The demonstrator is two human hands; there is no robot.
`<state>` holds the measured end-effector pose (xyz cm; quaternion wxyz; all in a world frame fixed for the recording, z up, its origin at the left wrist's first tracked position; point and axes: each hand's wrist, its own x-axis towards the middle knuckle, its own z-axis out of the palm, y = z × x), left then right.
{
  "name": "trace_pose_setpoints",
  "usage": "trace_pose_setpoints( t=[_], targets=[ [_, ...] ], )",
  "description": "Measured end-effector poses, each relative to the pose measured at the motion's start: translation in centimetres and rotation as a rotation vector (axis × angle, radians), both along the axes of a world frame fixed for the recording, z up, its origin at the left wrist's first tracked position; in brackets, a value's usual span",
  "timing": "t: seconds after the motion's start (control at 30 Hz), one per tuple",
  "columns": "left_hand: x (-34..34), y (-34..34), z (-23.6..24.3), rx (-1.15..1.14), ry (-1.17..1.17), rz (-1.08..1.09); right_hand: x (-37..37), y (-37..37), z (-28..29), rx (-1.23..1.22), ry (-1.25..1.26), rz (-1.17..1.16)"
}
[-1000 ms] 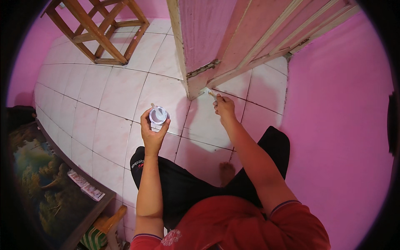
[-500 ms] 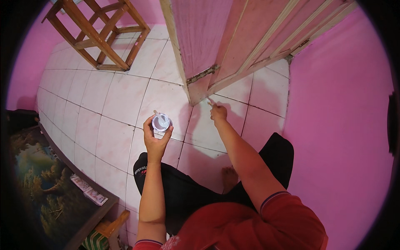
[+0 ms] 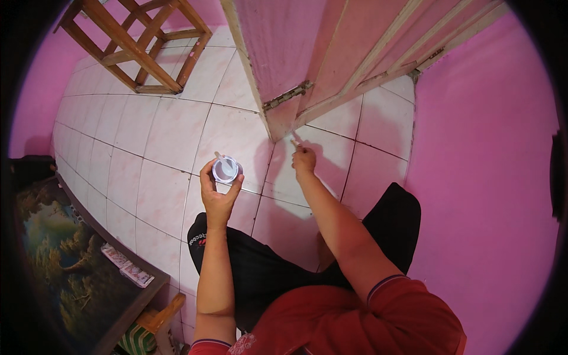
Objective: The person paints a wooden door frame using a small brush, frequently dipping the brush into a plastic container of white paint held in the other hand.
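Observation:
My left hand [image 3: 218,204] grips a small round cup [image 3: 216,173] from the side, fingers and thumb curled round it above the floor. Inside the cup is something whitish, and a pale spoon-like stick [image 3: 221,158] leans over its far rim. My right hand [image 3: 304,160] is closed on a slim, pale tool that looks like a small paintbrush [image 3: 294,141]. Its tip points at the bottom edge of the pink wooden door [image 3: 331,65], close to the lower corner; whether it touches cannot be made out. A metal bolt [image 3: 288,94] is fixed low on the door.
Pale tiles [image 3: 171,133] cover the floor. A wooden frame stand [image 3: 130,47] is at the far left. On the near left lie a dark-framed landscape painting [image 3: 65,254] and a green-striped cushion [image 3: 137,339]. A pink wall [image 3: 479,195] rises on the right.
My right hand has shifted slightly left, still holding the brush near the door's bottom edge. The cup in my left hand sits marginally farther left and up in view. The view has tilted a little.

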<state>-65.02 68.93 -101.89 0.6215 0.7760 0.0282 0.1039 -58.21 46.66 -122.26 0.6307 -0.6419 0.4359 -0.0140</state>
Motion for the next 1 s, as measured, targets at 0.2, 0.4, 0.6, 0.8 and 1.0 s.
trace_pose_setpoints(
  t=[0.2, 0.4, 0.6, 0.8, 1.0],
  targets=[
    [0.2, 0.1, 0.0, 0.016, -0.005, 0.000, -1.9, -0.1, -2.9, -0.037, 0.075, 0.190],
    [-0.3, 0.9, -0.6, 0.026, -0.002, 0.006, -0.3, 0.7, -2.4, -0.079, -0.007, 0.018],
    [-0.3, 0.8, -0.3, 0.002, 0.009, 0.003, -2.7, 2.2, -2.6, 0.004, 0.063, 0.154],
    [-0.6, 1.2, -0.5, -0.008, 0.008, 0.006, -1.5, 1.3, -1.1, 0.017, 0.017, 0.051],
    [0.0, 0.6, 0.0, 0.001, -0.009, -0.027, -1.8, 1.3, 4.2, 0.073, -0.005, 0.062]
  ],
)
